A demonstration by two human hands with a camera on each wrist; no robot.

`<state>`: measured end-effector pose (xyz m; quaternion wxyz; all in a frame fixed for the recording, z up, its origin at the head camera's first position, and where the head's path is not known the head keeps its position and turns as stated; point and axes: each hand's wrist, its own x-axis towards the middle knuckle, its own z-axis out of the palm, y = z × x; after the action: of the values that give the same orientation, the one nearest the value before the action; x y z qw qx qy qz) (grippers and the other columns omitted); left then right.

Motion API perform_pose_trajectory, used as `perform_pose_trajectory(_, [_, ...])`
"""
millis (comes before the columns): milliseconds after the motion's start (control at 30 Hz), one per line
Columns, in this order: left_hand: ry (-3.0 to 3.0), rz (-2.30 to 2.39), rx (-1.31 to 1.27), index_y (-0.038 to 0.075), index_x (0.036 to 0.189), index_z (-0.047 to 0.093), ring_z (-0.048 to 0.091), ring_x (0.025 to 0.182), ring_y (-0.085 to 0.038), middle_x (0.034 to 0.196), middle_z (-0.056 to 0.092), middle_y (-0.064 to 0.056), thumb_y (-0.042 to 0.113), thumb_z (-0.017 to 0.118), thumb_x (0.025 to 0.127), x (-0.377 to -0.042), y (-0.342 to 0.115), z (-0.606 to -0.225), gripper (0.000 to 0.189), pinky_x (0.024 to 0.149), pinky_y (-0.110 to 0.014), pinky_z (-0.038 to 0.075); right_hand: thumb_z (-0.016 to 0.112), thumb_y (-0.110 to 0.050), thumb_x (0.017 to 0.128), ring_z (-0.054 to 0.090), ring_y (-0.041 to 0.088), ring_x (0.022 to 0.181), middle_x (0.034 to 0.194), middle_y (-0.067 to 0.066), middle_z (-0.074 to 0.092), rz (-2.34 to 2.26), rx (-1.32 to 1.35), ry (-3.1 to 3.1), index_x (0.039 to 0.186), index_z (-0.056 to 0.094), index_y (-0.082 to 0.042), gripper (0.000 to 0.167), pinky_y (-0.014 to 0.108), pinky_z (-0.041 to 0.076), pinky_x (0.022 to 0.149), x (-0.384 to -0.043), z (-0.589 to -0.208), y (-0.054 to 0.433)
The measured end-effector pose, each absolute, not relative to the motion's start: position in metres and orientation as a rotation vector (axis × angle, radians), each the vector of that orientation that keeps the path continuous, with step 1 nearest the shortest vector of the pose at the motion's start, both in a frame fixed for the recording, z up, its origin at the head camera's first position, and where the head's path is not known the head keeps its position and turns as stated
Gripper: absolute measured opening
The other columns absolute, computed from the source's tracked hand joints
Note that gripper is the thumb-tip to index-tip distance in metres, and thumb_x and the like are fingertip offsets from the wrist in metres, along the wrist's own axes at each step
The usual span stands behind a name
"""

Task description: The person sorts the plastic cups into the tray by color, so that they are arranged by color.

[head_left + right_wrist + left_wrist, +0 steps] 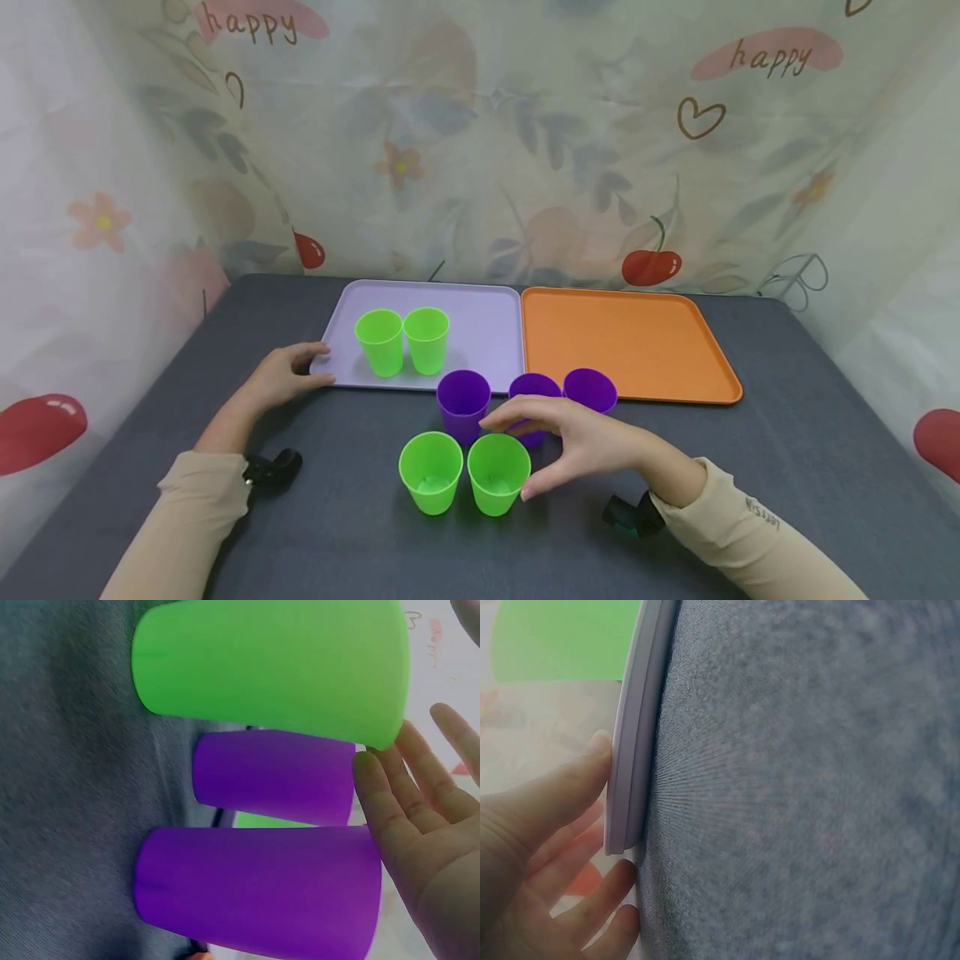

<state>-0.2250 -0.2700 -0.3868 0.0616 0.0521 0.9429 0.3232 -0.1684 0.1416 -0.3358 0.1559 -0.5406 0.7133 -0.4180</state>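
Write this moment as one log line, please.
left grip: at corner of lilac tray | right grip: at rim of right front green cup | on tray: two green cups | on table: three purple cups

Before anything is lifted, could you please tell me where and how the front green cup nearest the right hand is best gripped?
I'd grip this green cup on the upper wall just below the rim, probably coming from the right: it stands upright, widest at the top, with the other front green cup close on its left and purple cups behind.
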Motion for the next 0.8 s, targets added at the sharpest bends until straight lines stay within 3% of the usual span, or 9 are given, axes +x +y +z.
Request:
perform_pose_trajectory(500, [2.858, 0.995, 0.168, -0.001, 0.131, 0.050, 0.043, 0.127, -0.045, 0.139, 0.043, -0.030, 0.029, 0.070, 0.083, -0.223, -0.270, -0.386, 0.060, 0.105, -0.057, 0.033, 0.079, -0.024, 0.074, 0.054, 0.013, 0.115, 0.126, 0.007, 0.058, -1.140, -1.522, 2.163, 0.129, 0.050, -0.006, 0.064, 0.028, 0.048, 0.097, -0.163, -0.345, 0.138])
perform_pose_trajectory(800, [2.899, 1.014, 0.190, -0.004, 0.127, 0.052, 0.046, 0.125, -0.045, 0.135, 0.047, -0.030, 0.023, 0.072, 0.082, -0.224, -0.269, -0.387, 0.056, 0.103, -0.055, 0.036, 0.078, -0.023, 0.076, 0.055, 0.013, 0.115, 0.125, 0.009, 0.059, -1.131, -1.509, 2.203, 0.128, 0.052, -0.007, 0.061, 0.028, 0.048, 0.096, -0.162, -0.347, 0.137])
